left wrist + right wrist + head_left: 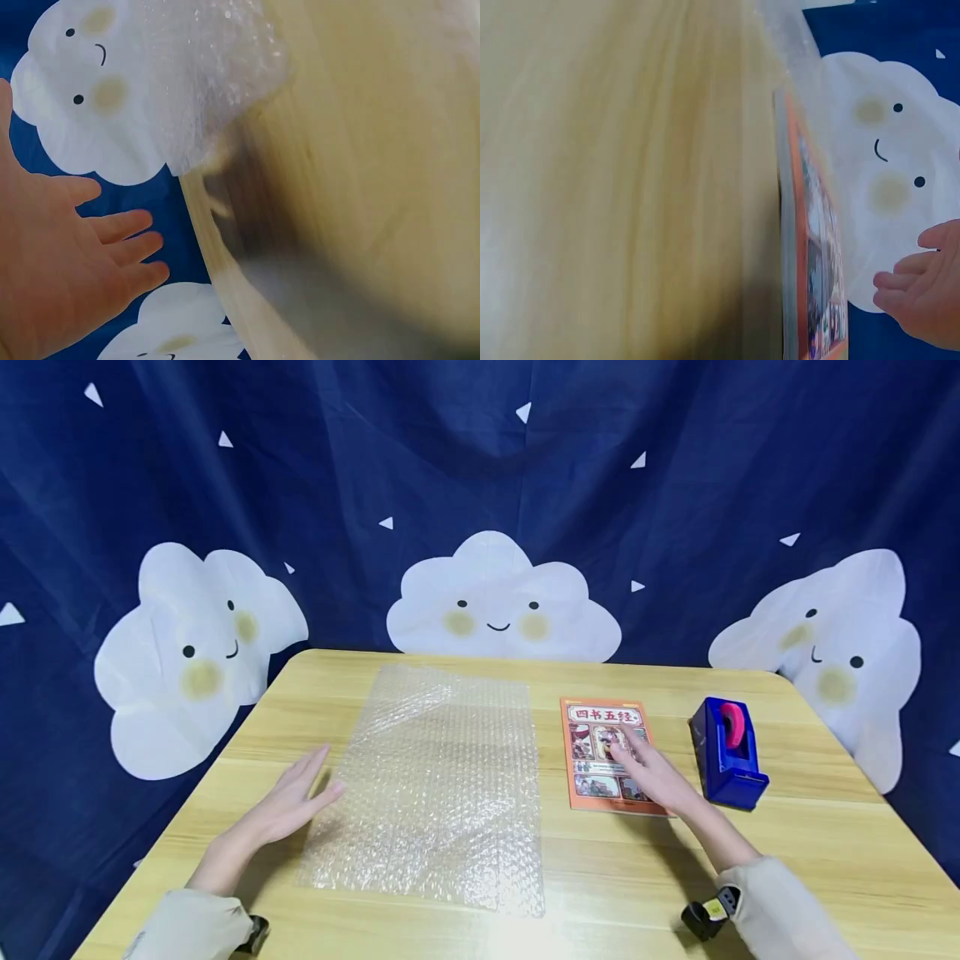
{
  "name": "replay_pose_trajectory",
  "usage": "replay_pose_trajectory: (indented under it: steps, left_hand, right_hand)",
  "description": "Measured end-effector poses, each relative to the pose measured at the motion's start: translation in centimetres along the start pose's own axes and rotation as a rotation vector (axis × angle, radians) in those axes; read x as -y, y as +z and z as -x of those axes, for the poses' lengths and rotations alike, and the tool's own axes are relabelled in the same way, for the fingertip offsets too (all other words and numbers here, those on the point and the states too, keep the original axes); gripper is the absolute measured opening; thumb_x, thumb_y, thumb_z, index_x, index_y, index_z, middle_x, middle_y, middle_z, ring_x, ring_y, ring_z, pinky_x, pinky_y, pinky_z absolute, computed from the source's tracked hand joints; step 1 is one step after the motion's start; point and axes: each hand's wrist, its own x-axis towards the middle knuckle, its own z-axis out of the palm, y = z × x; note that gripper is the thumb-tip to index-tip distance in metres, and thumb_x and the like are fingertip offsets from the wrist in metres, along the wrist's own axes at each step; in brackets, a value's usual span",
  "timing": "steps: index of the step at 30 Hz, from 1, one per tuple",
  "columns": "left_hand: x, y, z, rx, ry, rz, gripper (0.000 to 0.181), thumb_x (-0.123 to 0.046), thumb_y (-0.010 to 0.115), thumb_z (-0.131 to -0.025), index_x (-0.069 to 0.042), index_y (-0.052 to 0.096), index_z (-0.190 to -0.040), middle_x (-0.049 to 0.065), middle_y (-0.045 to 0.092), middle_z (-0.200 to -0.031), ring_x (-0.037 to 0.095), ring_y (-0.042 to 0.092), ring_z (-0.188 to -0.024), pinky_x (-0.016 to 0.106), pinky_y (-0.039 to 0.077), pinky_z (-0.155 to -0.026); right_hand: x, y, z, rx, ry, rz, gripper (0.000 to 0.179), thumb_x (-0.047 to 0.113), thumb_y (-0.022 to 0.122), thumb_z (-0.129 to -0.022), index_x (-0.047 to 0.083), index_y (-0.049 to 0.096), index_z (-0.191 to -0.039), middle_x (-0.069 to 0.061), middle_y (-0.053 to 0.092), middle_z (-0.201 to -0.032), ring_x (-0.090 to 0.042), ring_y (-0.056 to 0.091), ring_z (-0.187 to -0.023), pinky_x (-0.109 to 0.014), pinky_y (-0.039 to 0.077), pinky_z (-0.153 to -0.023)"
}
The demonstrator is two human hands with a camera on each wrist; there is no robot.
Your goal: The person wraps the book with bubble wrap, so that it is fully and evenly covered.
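Observation:
A sheet of clear bubble wrap lies flat on the table, left of the middle in the head view. My left hand hovers by its left edge, fingers extended and holding nothing; the left wrist view shows the same hand with fingers spread apart. To the right of the wrap lies an orange-covered book with pictures and large characters on its cover. Above its right side is my right hand, fingers stretched out, with nothing in it. The right wrist view catches the book edge-on, with the right hand beyond it.
A blue tape dispenser with a pink core stands to the right of the book. The wooden table has a rounded far edge. Behind it hangs a dark blue curtain with white smiling clouds.

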Motion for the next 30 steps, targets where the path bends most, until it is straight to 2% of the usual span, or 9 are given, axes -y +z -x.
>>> replay_pose_trajectory:
  steps: [6,12,20,30]
  left_hand:
    - [0.2,-0.5,0.9,0.035,-0.036,0.024,0.074,-0.041,0.039,-0.095,0.013,0.014,-0.140,0.035,0.019,-0.141,0.054,0.017,-0.127,0.067,0.015,-0.099]
    - [0.4,-0.7,1.6,0.054,-0.067,0.019,0.073,-0.043,0.037,-0.096,0.016,0.021,-0.137,0.034,0.033,-0.135,0.051,0.028,-0.124,0.064,0.024,-0.098]
    - [0.8,-0.6,2.2,0.054,-0.051,0.024,0.067,-0.039,0.038,-0.097,0.015,0.027,-0.135,0.034,0.042,-0.129,0.050,0.037,-0.119,0.062,0.031,-0.095]
    - [1.1,-0.5,3.4,0.103,-0.080,0.040,0.067,-0.040,0.038,-0.096,0.017,0.031,-0.132,0.034,0.037,-0.133,0.051,0.031,-0.123,0.061,0.026,-0.099]
  right_hand:
    - [1.0,0.4,-1.4,0.064,0.015,-0.130,0.069,0.046,0.030,-0.097,0.000,0.012,-0.145,-0.023,0.015,-0.149,-0.041,0.014,-0.135,-0.056,0.013,-0.107]
    - [2.0,1.4,-3.1,0.140,-0.029,-0.205,0.066,0.042,0.029,-0.098,-0.002,0.011,-0.145,-0.023,0.011,-0.150,-0.041,0.011,-0.135,-0.055,0.011,-0.108]
    - [3.1,3.2,-4.7,0.183,-0.058,-0.233,0.066,0.041,0.032,-0.098,-0.001,0.012,-0.145,-0.021,0.014,-0.150,-0.037,0.012,-0.136,-0.050,0.013,-0.109]
    - [4.2,5.5,-7.6,0.228,-0.102,-0.196,0.065,0.035,0.039,-0.097,-0.005,0.016,-0.143,-0.023,0.021,-0.147,-0.037,0.023,-0.134,-0.047,0.020,-0.109]
